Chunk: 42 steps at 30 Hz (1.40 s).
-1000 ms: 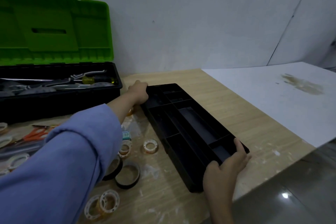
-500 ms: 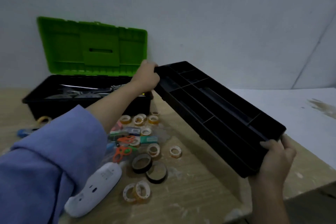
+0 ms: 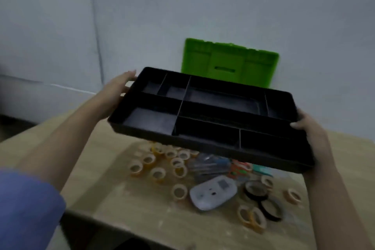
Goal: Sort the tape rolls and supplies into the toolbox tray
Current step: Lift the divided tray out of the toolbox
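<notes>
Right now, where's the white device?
Head view, lower centre: the white device lies on the wooden table, below the lifted black tray, between a loose tape roll and the black tape rolls.

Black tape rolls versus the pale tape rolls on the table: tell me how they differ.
The black tape rolls are dark and wider across; the pale tape rolls are tan or yellowish and smaller. Only two black rolls show, near the table's right side, while the pale ones are many and scattered across it. Both kinds are ring-shaped and rest loose on the wooden table.
</notes>
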{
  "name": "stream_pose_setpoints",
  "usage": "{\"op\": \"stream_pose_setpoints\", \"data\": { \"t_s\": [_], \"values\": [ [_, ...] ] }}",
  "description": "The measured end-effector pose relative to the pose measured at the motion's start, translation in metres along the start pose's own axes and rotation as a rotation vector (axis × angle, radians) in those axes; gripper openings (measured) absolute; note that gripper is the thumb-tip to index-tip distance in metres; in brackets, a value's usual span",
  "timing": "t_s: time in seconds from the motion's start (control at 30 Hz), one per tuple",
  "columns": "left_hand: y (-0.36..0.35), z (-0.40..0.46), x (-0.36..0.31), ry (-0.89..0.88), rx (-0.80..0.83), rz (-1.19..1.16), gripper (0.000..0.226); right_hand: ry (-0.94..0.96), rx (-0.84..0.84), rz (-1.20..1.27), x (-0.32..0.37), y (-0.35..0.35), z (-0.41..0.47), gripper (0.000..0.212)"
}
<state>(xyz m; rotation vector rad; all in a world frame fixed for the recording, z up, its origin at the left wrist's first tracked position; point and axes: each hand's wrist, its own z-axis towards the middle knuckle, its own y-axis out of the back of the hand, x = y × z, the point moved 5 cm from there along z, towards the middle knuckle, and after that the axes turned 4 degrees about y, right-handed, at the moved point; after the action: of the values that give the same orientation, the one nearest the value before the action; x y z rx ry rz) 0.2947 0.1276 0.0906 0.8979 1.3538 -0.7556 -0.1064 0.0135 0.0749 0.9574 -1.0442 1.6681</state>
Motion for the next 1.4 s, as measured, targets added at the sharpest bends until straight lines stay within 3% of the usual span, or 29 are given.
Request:
{"op": "stream_pose_setpoints", "data": {
  "t_s": [0.1,0.2,0.33,0.4,0.57,0.7,0.93,1.03,1.17,1.4],
  "values": [
    [0.055,-0.022,0.010,-0.090,-0.098,-0.056,0.033,-0.097,0.293,0.022,-0.016,-0.073,0.022,0.081],
    [0.110,-0.050,0.020,-0.175,-0.356,-0.010,0.027,-0.149,0.484,0.008,-0.025,-0.145,0.035,0.064],
    [0.163,-0.075,0.059,-0.128,-0.593,-0.077,0.025,-0.217,0.466,-0.310,-0.064,-0.199,0.042,0.037],
    [0.184,-0.080,0.085,-0.093,-0.703,-0.102,0.021,-0.145,0.403,-0.500,-0.082,-0.220,0.046,0.023],
    [0.221,-0.081,0.128,-0.030,-0.857,-0.142,0.015,0.096,0.336,-0.791,-0.113,-0.295,0.064,0.027],
    [0.223,-0.102,0.132,-0.033,-0.946,0.066,0.006,0.167,0.432,-0.927,-0.141,-0.347,0.072,0.027],
    [0.217,-0.130,0.136,0.087,-0.938,0.406,0.008,0.182,0.606,-1.056,-0.195,-0.386,0.074,0.025],
    [0.209,-0.132,0.131,0.031,-0.936,0.526,0.015,0.183,0.671,-1.074,-0.201,-0.392,0.073,0.025],
    [0.192,-0.131,0.139,0.009,-0.868,0.546,0.025,0.182,0.742,-1.125,-0.205,-0.394,0.073,0.026],
    [0.183,-0.130,0.150,0.044,-0.828,0.442,0.026,0.192,0.703,-1.135,-0.205,-0.375,0.074,0.026]
  ]
}}
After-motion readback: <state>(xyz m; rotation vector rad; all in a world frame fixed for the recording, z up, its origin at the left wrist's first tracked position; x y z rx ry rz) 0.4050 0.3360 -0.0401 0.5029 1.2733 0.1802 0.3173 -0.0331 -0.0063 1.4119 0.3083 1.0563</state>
